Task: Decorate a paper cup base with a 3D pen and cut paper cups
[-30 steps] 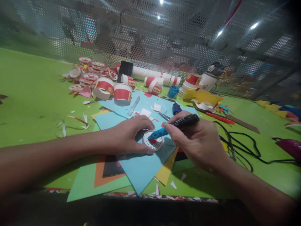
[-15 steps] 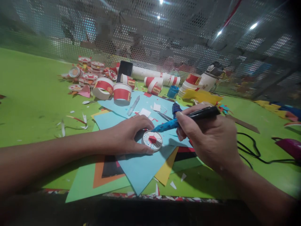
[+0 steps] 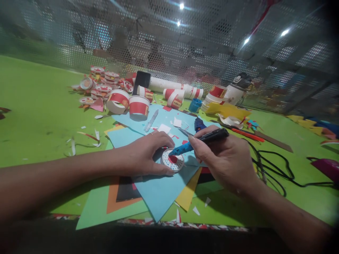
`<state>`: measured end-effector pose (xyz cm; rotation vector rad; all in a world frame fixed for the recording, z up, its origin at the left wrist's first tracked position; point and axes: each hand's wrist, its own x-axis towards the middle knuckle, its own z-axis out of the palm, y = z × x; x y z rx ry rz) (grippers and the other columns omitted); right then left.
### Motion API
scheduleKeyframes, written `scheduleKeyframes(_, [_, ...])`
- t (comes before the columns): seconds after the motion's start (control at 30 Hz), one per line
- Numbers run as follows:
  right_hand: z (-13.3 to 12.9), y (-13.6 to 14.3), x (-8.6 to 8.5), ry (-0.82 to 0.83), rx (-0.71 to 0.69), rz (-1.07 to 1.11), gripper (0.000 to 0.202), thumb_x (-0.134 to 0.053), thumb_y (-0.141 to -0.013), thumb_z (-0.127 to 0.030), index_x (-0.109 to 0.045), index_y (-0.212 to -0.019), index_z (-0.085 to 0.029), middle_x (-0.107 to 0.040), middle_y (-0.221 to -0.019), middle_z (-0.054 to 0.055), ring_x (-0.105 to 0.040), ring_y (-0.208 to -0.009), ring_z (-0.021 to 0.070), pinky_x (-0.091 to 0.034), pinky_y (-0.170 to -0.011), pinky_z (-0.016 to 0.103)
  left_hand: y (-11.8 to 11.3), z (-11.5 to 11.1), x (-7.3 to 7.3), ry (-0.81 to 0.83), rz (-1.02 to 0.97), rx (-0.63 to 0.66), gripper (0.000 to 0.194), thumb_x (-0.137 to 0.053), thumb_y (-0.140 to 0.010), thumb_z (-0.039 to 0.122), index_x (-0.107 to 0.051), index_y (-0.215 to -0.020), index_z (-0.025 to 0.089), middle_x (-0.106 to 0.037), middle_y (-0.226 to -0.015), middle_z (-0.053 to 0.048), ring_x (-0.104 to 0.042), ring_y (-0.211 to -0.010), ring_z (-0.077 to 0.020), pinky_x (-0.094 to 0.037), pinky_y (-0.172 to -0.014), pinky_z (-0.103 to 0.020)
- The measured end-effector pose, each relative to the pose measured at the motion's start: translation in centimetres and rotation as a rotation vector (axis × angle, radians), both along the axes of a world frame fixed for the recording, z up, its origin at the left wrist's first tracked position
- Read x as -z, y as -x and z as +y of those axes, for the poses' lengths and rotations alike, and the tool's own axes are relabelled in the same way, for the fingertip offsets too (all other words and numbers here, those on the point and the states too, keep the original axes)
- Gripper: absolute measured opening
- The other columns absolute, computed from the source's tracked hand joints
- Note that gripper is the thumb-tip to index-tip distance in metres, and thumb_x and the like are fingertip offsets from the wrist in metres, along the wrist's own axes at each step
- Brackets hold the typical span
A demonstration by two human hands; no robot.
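Note:
My left hand (image 3: 150, 155) grips a small round paper disc (image 3: 172, 159) between thumb and fingers. The disc is white with a red centre, dark dividing lines and blue dots. My right hand (image 3: 225, 155) is closed on a paintbrush-like blue-tipped pen (image 3: 182, 148) with a black rear end; its tip meets the disc's upper part, or hovers just over it. Under both lies light blue paper (image 3: 159, 197). Close behind my right hand are a dark blue glue gun (image 3: 199, 124), partly hidden, and a thin pointed metal tool (image 3: 184, 132).
Red-and-white paper cups (image 3: 139, 106) stand behind, beside a pile of decorated discs (image 3: 103, 90) and a black phone (image 3: 142, 80). Further right are a blue paint jar (image 3: 195, 105), yellow paper (image 3: 227, 110), an orange-handled tool (image 3: 249, 135) and a black cord (image 3: 286, 167). Paper scraps litter the green table.
My right hand has moved left and slightly down, bringing the pen tip from the disc's upper edge inward over its face. The left hand keeps its hold on the disc.

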<state>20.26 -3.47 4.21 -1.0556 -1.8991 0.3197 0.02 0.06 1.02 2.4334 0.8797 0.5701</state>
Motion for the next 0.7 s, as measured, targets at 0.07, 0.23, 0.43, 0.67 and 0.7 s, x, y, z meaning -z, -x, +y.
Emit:
scheduleKeyframes(0.07, [0.04,0.06,0.13,0.006,-0.013,0.010,0.018,-0.065,-0.083,-0.023,-0.060,-0.068,-0.016,-0.052,-0.055,-0.006,-0.048,-0.044,0.0068,-0.038,-0.041,0.019,-0.01,0.00,0.07,0.005,0.009,-0.009,0.044,-0.075,-0.073,0.043,-0.059,-0.107,0.019,-0.059,-0.108,-0.008,-0.054,-0.100,-0.0247,-0.045,-0.088,-0.038])
scheduleKeyframes(0.23, [0.08,0.09,0.27,0.013,-0.022,0.021,0.016,-0.065,-0.083,-0.023,-0.061,-0.069,-0.016,-0.051,-0.055,-0.006,-0.046,-0.044,0.0067,-0.038,-0.041,0.019,0.06,0.07,0.19,0.000,0.006,-0.005,0.044,-0.075,-0.074,0.043,-0.059,-0.107,0.019,-0.058,-0.109,-0.009,-0.054,-0.100,-0.0241,-0.045,-0.088,-0.038])
scheduleKeyframes(0.43, [-0.04,-0.02,0.16,0.013,-0.055,0.011,0.018,-0.064,-0.085,-0.022,-0.061,-0.068,-0.014,-0.052,-0.056,-0.005,-0.047,-0.045,0.0058,-0.037,-0.041,0.018,0.05,0.14,0.31,-0.010,0.007,-0.010,0.044,-0.075,-0.073,0.041,-0.059,-0.108,0.018,-0.058,-0.108,-0.008,-0.054,-0.100,-0.0236,-0.045,-0.089,-0.038])
scheduleKeyframes(0.67, [0.23,0.12,0.07,0.014,-0.035,-0.017,0.021,-0.063,-0.085,-0.023,-0.059,-0.067,-0.015,-0.052,-0.054,-0.005,-0.046,-0.044,0.0058,-0.037,-0.042,0.018,-0.03,0.11,0.31,-0.014,0.004,-0.019,0.044,-0.076,-0.072,0.040,-0.060,-0.106,0.018,-0.059,-0.107,-0.008,-0.055,-0.099,-0.0241,-0.046,-0.088,-0.038])
scheduleKeyframes(0.7, [0.27,0.13,0.05,0.012,-0.037,-0.017,0.022,-0.063,-0.085,-0.022,-0.058,-0.065,-0.015,-0.052,-0.053,-0.005,-0.046,-0.044,0.0057,-0.037,-0.043,0.018,-0.03,0.11,0.32,-0.013,0.004,-0.022,0.044,-0.077,-0.072,0.041,-0.060,-0.106,0.018,-0.059,-0.107,-0.008,-0.055,-0.099,-0.0243,-0.046,-0.089,-0.038])
